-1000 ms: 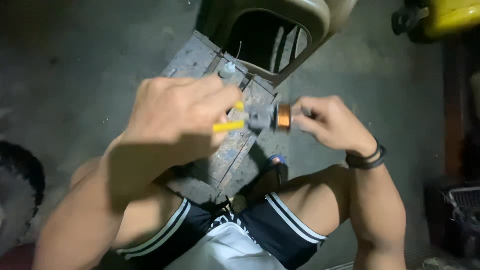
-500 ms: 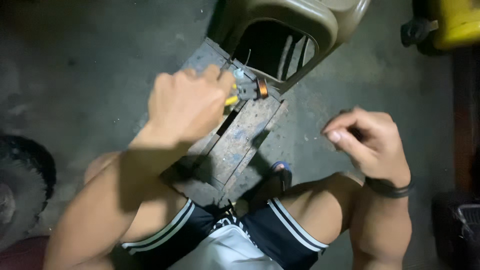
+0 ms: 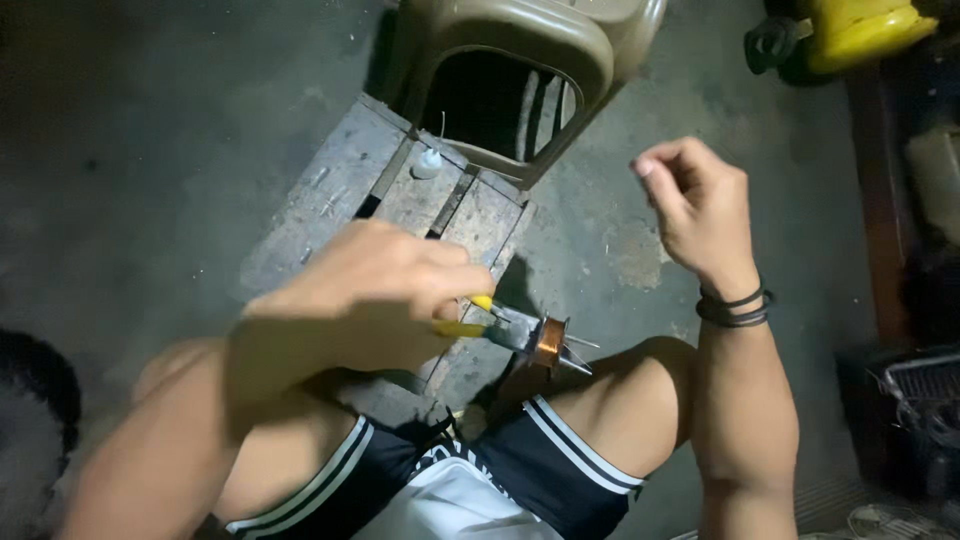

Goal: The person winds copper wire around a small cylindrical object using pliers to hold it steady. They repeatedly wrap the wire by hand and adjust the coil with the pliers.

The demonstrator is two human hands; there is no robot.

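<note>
Left hand grip pinches yellow pliers, copper coil at its 3 o'clock; right hand grip curled loosely, empty, at 1 o'clock

The left hand covers most of the yellow-handled pliers, so its grip on them is hidden. The copper coil in the pliers' tip is blurred. The yellow container and the tan plastic stool are cut off by the top edge.

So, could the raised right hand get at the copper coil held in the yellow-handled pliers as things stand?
Probably yes. The right hand is empty and loosely curled above the copper coil, which sticks out clear of the left hand gripping the yellow-handled pliers; nothing lies between.
</note>
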